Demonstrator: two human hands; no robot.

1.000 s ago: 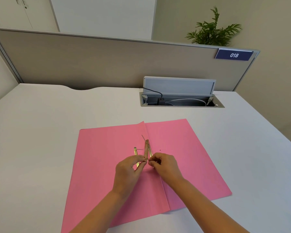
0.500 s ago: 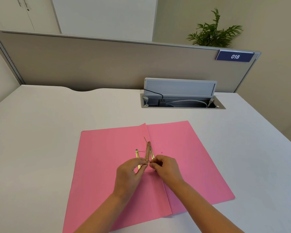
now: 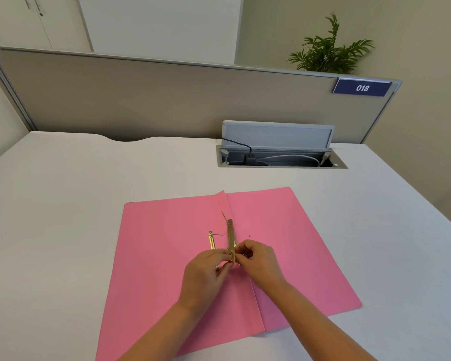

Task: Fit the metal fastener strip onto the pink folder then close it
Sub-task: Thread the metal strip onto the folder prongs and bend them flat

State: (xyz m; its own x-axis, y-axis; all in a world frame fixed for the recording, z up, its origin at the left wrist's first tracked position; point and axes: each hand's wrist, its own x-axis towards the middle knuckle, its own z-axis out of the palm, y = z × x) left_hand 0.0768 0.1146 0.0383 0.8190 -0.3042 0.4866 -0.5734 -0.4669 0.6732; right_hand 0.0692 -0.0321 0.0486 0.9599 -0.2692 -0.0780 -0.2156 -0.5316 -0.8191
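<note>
A dark blue sign point(image 3: 362, 87) at the desk partition's point(image 3: 167, 100) top right corner reads "018".

white desk point(image 3: 89, 204) backed by a beige partition point(image 3: 141, 100), plant point(image 3: 328, 53) behind it, pale walls.

Bright, even light falls across the frame; shadows are soft and faint (no glare). Straight edges bow at the borders, and the plant point(image 3: 330, 52) at upper right looks slightly blurred.

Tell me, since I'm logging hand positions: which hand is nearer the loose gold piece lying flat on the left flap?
Left. The left hand sits just below the loose gold piece, nearly touching its near end. The right hand is farther off to its right, pinching the metal fastener strip.
</note>
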